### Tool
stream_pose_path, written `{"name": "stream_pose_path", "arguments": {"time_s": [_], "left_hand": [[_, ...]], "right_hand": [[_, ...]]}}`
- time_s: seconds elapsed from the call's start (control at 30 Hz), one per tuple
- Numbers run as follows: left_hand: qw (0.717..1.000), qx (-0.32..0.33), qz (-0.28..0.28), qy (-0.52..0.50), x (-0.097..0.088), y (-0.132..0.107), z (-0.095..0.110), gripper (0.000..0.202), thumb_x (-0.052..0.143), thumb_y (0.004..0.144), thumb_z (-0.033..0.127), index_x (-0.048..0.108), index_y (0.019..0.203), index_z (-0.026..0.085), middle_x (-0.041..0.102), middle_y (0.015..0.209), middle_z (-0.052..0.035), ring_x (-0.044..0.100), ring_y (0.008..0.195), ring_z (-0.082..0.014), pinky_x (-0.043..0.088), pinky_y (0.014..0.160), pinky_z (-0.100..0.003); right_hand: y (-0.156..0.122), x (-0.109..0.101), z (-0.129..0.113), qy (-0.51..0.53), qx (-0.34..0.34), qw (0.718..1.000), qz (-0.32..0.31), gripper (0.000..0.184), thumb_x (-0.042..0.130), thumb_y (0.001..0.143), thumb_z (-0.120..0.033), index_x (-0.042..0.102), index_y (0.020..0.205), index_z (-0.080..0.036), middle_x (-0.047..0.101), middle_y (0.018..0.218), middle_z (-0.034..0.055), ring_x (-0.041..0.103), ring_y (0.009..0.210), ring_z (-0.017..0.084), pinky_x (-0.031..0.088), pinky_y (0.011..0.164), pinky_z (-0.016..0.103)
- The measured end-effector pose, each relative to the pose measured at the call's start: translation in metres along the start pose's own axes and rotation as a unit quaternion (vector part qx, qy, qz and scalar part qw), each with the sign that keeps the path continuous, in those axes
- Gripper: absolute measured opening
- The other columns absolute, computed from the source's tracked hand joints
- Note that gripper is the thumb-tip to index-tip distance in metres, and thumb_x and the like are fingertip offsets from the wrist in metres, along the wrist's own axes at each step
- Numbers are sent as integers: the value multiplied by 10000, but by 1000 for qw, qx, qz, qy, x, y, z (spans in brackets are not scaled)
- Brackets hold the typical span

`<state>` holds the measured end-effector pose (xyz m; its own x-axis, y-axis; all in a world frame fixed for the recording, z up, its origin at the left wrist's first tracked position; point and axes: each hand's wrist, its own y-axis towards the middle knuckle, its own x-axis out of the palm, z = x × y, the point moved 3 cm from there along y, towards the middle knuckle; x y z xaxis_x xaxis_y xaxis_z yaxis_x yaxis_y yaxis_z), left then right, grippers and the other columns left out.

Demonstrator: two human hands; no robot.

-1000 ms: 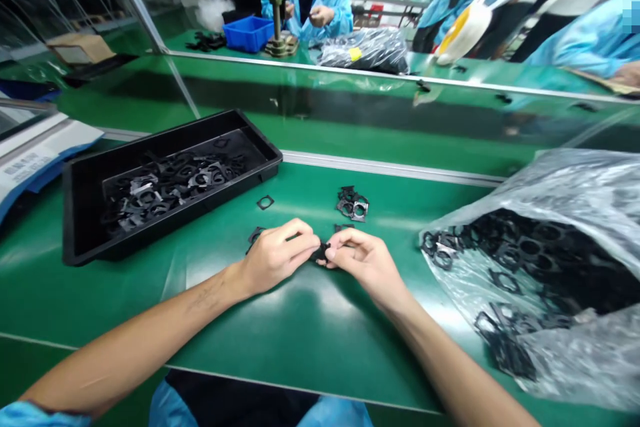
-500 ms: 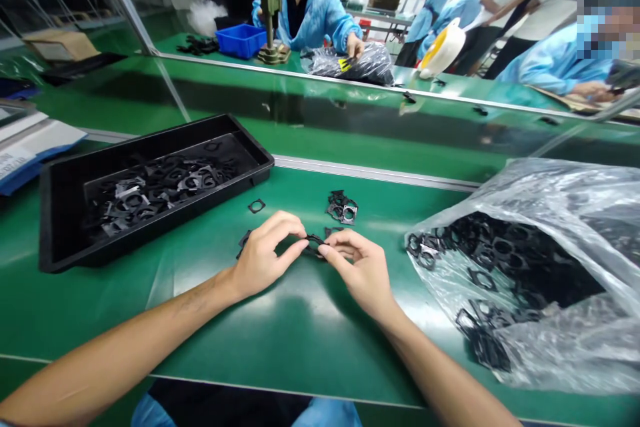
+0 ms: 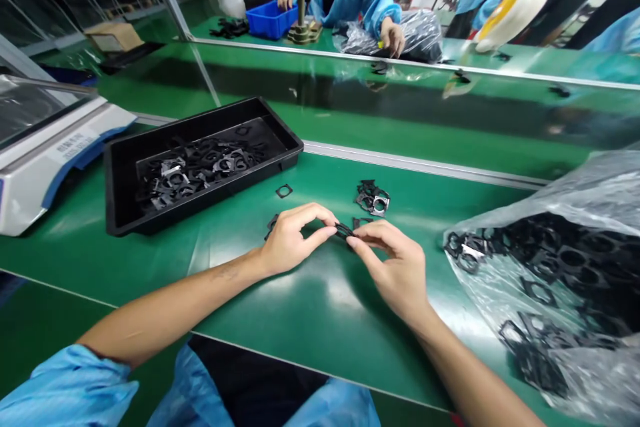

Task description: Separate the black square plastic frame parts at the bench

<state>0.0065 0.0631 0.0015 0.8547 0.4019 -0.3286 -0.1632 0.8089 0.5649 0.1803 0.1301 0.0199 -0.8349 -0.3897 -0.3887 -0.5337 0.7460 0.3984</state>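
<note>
**Left hand (image 3: 295,240) and right hand (image 3: 397,267) pinch a frame (image 3: 344,231)**

Both grip the small black frame just above the desk (image 3: 310,310), between tray (image 3: 114,193) and bag (image 3: 575,197). It looks light, thin, stiff, perhaps brittle; outer edges seem the safest hold.

The piece in hand is a little black plastic part (image 3: 344,230), thin and sort of ring-shaped. Can't tell much more, since fingertips cover most of it. It's pinched at both ends, with the left hand (image 3: 293,240) on one side and the right hand (image 3: 395,267) on the other. It looks like it's held roughly flat just above the green surface (image 3: 310,307). It sits to the right of the black tray (image 3: 190,128), nearer the person than the tray's front corner and clear of it.
</note>
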Motion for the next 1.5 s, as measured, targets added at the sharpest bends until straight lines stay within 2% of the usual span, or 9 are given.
{"name": "stream_pose_path", "arguments": {"time_s": [0.3, 0.73, 0.87, 0.93, 1.1, 1.27, 1.37, 1.5], "left_hand": [[998, -59, -7, -24, 0, 1, -5, 93, 686, 909, 231, 670, 833, 180, 760, 857, -52, 714, 822, -170, 556, 810, -290], [998, 31, 35, 38, -1, -1, 7, 78, 679, 916, 197, 663, 841, 186, 758, 844, -42, 720, 804, -157, 563, 795, -281], [998, 38, 40, 35, -1, -1, 8, 88, 678, 919, 208, 666, 834, 186, 753, 828, -40, 710, 786, -156, 557, 784, -283], [999, 11, 38, 18, 0, -1, 5, 89, 688, 912, 224, 670, 834, 185, 744, 824, -38, 693, 771, -153, 549, 766, -281], [990, -113, 37, -82, 4, -2, -6, 103, 725, 877, 272, 698, 898, 174, 709, 806, -21, 595, 676, -115, 527, 706, -257], [981, -147, 12, -127, 6, 0, -6, 141, 740, 850, 301, 728, 807, 167, 653, 695, -10, 521, 613, -113, 471, 597, -243], [985, -137, 6, -109, 4, 0, 0, 136, 734, 855, 275, 729, 767, 172, 619, 655, 3, 505, 591, -107, 453, 586, -239], [991, -108, -2, -83, 3, -3, 6, 97, 734, 853, 235, 742, 775, 178, 632, 656, 6, 528, 589, -104, 460, 611, -241]], "right_hand": [[0, -1, -2, -26, -19, 999, 1, 90, 703, 901, -228, 702, 812, -217, 726, 797, 31, 684, 679, 164, 616, 646, 281], [0, 0, -3, -1, 10, 1000, 12, 101, 716, 893, -256, 695, 804, -213, 735, 810, 31, 701, 660, 160, 624, 638, 273], [-1, 0, -2, -3, 13, 1000, 10, 114, 715, 896, -278, 698, 804, -213, 734, 803, 30, 700, 663, 161, 625, 643, 278], [-2, 0, -2, -4, 10, 1000, 8, 113, 716, 896, -279, 700, 804, -216, 732, 799, 28, 696, 664, 163, 623, 648, 284], [-2, -1, -1, -25, 0, 1000, 7, 103, 706, 903, -278, 702, 815, -224, 734, 809, 41, 690, 681, 179, 614, 656, 313], [-2, -2, -5, -58, -24, 998, 16, 79, 708, 888, -244, 699, 811, -226, 723, 773, 36, 663, 681, 182, 588, 692, 336], [-2, -3, -3, -14, 23, 1000, 8, 90, 716, 871, -250, 688, 790, -222, 711, 785, 34, 660, 710, 177, 575, 709, 322], [-1, -2, 6, 137, 156, 978, -22, 202, 800, 797, -355, 665, 763, -209, 671, 779, 11, 639, 692, 151, 554, 680, 284]]}}
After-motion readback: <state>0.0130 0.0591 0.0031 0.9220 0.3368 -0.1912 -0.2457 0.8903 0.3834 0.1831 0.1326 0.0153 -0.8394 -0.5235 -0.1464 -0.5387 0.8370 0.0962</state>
